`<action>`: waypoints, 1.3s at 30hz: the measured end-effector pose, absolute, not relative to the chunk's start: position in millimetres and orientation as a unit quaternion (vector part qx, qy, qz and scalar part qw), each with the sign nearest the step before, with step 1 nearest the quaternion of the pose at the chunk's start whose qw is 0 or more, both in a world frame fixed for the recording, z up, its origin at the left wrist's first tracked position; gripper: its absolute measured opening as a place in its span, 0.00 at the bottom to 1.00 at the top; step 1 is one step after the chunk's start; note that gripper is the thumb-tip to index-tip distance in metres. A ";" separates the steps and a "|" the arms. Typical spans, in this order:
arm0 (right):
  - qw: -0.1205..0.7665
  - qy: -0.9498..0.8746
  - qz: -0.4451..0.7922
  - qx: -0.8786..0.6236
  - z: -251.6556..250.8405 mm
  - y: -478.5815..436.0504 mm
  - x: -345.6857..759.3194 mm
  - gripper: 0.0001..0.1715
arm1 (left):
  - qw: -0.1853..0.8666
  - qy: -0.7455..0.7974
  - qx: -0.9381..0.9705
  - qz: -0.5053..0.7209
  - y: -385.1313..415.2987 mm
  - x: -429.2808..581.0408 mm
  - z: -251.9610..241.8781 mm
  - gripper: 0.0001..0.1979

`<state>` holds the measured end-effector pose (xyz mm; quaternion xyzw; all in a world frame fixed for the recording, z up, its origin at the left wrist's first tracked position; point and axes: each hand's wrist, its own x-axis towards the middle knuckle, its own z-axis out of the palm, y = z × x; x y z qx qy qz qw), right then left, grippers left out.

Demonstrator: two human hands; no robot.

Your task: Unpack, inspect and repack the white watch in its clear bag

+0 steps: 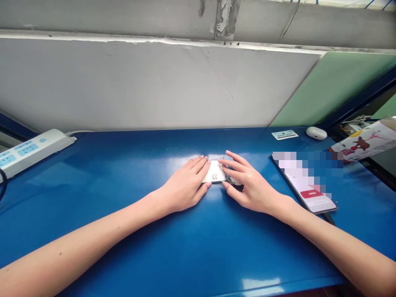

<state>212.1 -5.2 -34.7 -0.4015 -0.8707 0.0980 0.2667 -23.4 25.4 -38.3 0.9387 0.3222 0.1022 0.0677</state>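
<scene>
Glossy blue tabletop runs up to a grey wall. At the frame's centre lies a small white card. The left hand rests flat on its left edge, fingers together; the right hand presses its right edge, fingers slightly apart. A phone lies at centre right.

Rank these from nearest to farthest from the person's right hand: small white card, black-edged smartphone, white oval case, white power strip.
1. small white card, touching the right hand.
2. black-edged smartphone, just to its right.
3. white oval case, back right.
4. white power strip, far left.
</scene>
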 end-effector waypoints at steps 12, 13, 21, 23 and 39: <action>0.270 -0.882 0.057 -0.382 -35.5 -6.5 205.9 0.16 | 0.061 0.320 0.940 0.104 26.7 -23.5 -41.3 0.28; 0.275 -0.879 0.057 -0.385 -35.5 -6.5 205.7 0.16 | 0.063 0.321 0.939 0.106 26.6 -23.5 -41.4 0.27; 0.316 -0.850 0.052 -0.418 -44.2 -2.8 207.5 0.16 | 0.070 0.324 0.939 0.094 25.7 -21.6 -40.3 0.27; 0.320 -0.848 0.056 -0.419 -44.9 -0.8 210.6 0.16 | 0.075 0.323 0.939 0.086 26.2 -21.7 -40.0 0.26; 0.419 -0.765 0.282 -0.400 -24.8 2.3 217.0 0.16 | 0.218 0.236 0.918 0.230 25.4 -29.6 -39.8 0.23</action>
